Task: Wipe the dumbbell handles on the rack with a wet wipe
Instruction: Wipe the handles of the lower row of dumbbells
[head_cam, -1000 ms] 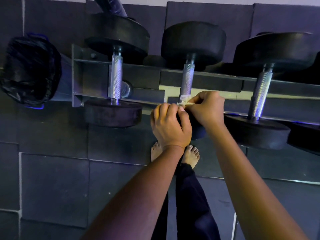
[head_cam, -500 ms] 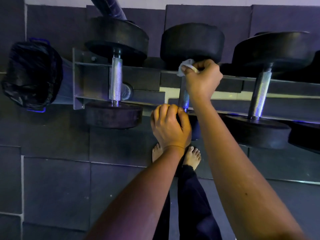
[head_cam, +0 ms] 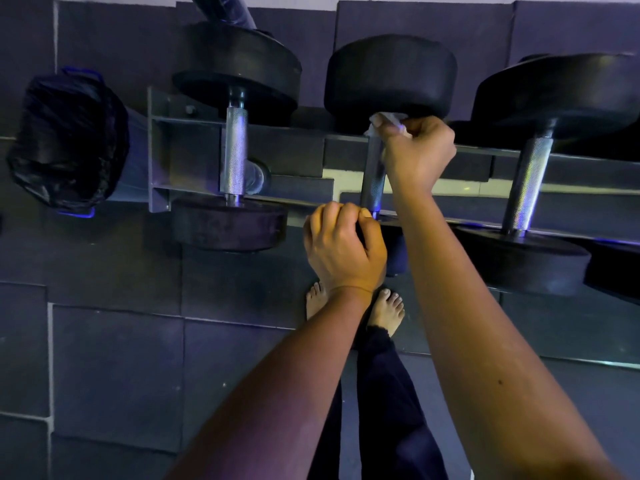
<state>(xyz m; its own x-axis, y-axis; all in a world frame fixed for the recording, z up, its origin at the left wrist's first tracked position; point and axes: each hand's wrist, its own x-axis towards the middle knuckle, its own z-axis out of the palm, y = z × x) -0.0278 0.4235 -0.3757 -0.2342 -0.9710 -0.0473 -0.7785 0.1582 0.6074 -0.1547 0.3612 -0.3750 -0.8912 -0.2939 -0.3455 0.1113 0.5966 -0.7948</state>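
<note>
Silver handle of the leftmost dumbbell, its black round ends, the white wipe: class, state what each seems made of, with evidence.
Silver handle: probably steel, bright sheen, fine knurled crosshatch. Black round ends: likely rubber-coated, matte, dull, softly rounded edges. White wipe, held in the right hand: thin soft fabric or paper, crumpled folds.

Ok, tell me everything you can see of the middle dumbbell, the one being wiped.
The middle dumbbell lies across the rails of the rack, between two others. Its far head is a round, matte black block that looks like rubber. Its handle is knurled grey metal. The right hand grips a white wet wipe around the handle's far end, against that head. The left hand curls over the near head and hides most of it.
</note>
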